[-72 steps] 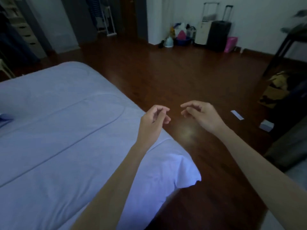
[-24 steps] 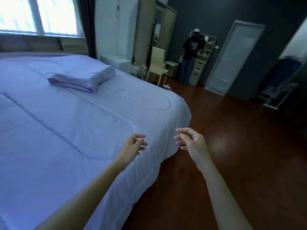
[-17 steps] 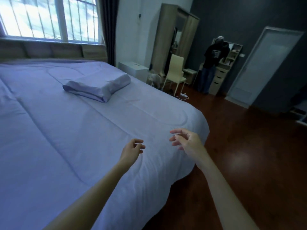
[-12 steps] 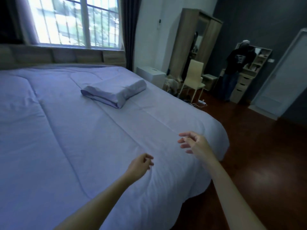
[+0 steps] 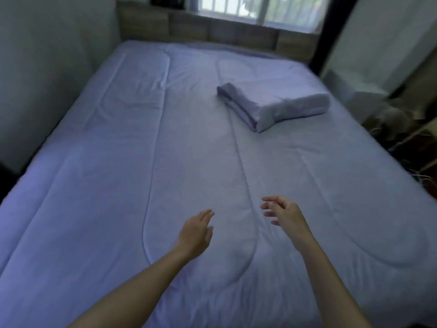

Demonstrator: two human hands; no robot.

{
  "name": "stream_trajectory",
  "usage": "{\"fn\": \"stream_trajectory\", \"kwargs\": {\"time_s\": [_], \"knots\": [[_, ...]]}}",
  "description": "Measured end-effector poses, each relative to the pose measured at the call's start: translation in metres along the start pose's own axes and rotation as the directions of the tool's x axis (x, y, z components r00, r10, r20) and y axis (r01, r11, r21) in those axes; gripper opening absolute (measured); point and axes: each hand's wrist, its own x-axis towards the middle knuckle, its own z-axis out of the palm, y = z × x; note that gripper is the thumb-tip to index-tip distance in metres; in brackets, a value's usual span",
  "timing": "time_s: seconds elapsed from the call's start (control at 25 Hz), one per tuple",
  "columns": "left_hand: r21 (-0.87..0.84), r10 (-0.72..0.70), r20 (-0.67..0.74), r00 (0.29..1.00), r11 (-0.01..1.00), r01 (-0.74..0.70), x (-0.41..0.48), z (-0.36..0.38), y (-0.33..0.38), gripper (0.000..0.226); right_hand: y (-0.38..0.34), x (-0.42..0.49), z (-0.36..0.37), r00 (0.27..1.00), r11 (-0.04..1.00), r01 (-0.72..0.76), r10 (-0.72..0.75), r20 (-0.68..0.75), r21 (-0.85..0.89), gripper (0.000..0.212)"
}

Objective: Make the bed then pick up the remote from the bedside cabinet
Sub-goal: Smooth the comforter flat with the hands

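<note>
Nearest to us, our two bare forearms reach out over the foot edge of the bed (image 5: 387, 192). Our left hand (image 5: 195, 233) hangs low over the duvet (image 5: 106, 197) with its fingers straight and close together, holding nothing; whether it touches the cloth we cannot tell. Just beside it, our right hand (image 5: 285, 216) sits a little higher, its fingers loosely spread and slightly bent, and it is empty too.

Under both hands the lilac duvet covers the whole bed and lies mostly flat. Its stitched seams (image 5: 151, 174) run lengthwise and curve round near the foot edge. A few soft creases show toward the far left corner.

Farther on, right of the middle and toward the head, a pillow (image 5: 274, 102) in the same lilac lies on top of the duvet, turned at a slant to the edges.

The bed's left edge runs along a pale wall (image 5: 47, 55). At the head edge stands a wooden headboard (image 5: 212, 29), with a window (image 5: 248, 8) above it and a dark curtain (image 5: 324, 34) at the far right corner.

Beside that corner, off the right edge, sits a pale blurred block (the bedside cabinet (image 5: 361, 98), as far as we can tell) — its top is too smeared for us to pick out the remote. Blurred clutter (image 5: 390, 124) lies on the floor just nearer along the same edge.
</note>
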Motion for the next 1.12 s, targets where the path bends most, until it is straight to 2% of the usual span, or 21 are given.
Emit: {"fn": "stream_trajectory", "kwargs": {"time_s": [0.12,0.2,0.28,0.32,0.4,0.44,0.52,0.56,0.6,0.64,0.68,0.72,0.76,0.84,0.92,1.0,1.04,1.08,1.12], "knots": [[0.095,-0.091,-0.021,0.996,0.991,0.093,0.044,0.022,0.0,0.052,0.037,0.038,0.026,0.999,0.999,-0.019,0.018,0.031,0.043,0.025],[0.157,-0.292,0.007,0.956,0.945,0.287,0.051,0.043,-0.033,0.055,0.068,0.054,0.061,0.998,0.998,-0.03,0.027,0.064,0.051,0.028],[0.248,-0.411,-0.068,0.909,0.876,0.414,0.021,0.057,-0.081,0.06,0.084,0.058,0.1,0.998,0.999,0.013,-0.016,0.062,0.048,0.026],[0.283,-0.443,-0.159,0.882,0.836,0.47,-0.003,0.056,-0.105,0.061,0.083,0.057,0.12,0.998,0.998,0.047,-0.049,0.05,0.035,0.024],[0.291,-0.541,-0.35,0.764,0.713,0.638,-0.063,0.046,-0.144,0.062,0.08,0.054,0.171,0.987,0.988,0.155,-0.156,0.035,0.022,0.024],[0.268,-0.599,-0.402,0.693,0.647,0.714,-0.093,0.041,-0.159,0.061,0.075,0.052,0.199,0.971,0.974,0.228,-0.228,0.068,0.012,0.03],[0.183,-0.741,-0.418,0.525,0.497,0.848,-0.148,0.031,-0.184,0.061,0.066,0.04,0.253,0.888,0.925,0.374,-0.337,0.313,-0.064,0.047],[0.118,-0.81,-0.409,0.421,0.41,0.904,-0.167,0.023,-0.192,0.064,0.07,0.031,0.273,0.806,0.862,0.476,-0.347,0.479,-0.177,0.052],[0.059,-0.861,-0.4,0.314,0.318,0.946,-0.179,0.013,-0.195,0.067,0.081,0.026,0.286,0.735,0.74,0.59,-0.329,0.593,-0.322,0.054],[0.025,-0.883,-0.399,0.246,0.258,0.966,-0.183,0.006,-0.196,0.067,0.096,0.03,0.287,0.709,0.61,0.664,-0.327,0.625,-0.433,0.055],[0.022,-0.873,-0.428,0.235,0.25,0.968,-0.179,0.003,-0.193,0.065,0.113,0.04,0.275,0.725,0.528,0.678,-0.363,0.586,-0.512,0.056],[0.037,-0.833,-0.473,0.287,0.307,0.951,-0.17,0.004,-0.187,0.061,0.13,0.053,0.253,0.771,0.504,0.636,-0.399,0.496,-0.584,0.057],[0.062,-0.771,-0.512,0.379,0.407,0.911,-0.154,0.009,-0.175,0.059,0.147,0.067,0.224,0.825,0.522,0.561,-0.419,0.379,-0.643,0.058],[0.096,-0.625,-0.52,0.583,0.635,0.766,-0.111,0.035,-0.135,0.059,0.183,0.098,0.146,0.92,0.575,0.349,-0.362,0.153,-0.74,0.059],[0.114,-0.454,-0.432,0.779,0.83,0.546,-0.065,0.074,-0.075,0.057,0.216,0.111,0.058,0.957,0.592,0.157,-0.29,-0.027,-0.791,0.06],[0.196,-0.145,-0.3,0.943,0.958,0.21,-0.029,0.119,-0.01,0.055,0.245,0.102,-0.017,0.955,0.593,-0.015,-0.23,-0.187,-0.805,0.06],[0.255,0.015,-0.181,0.983,0.966,0.032,-0.019,0.139,0.018,0.054,0.266,0.095,-0.051,0.955,0.565,-0.094,-0.182,-0.234,-0.82,0.059],[0.292,0.113,-0.073,0.991,0.952,-0.088,-0.014,0.151,0.037,0.054,0.293,0.088,-0.084,0.954,0.532,-0.188,-0.101,-0.283,-0.826,0.058],[0.324,0.147,-0.02,0.989,0.937,-0.133,-0.012,0.155,0.041,0.055,0.317,0.079,-0.117,0.946,0.528,-0.274,-0.002,-0.324,-0.804,0.06]]}}
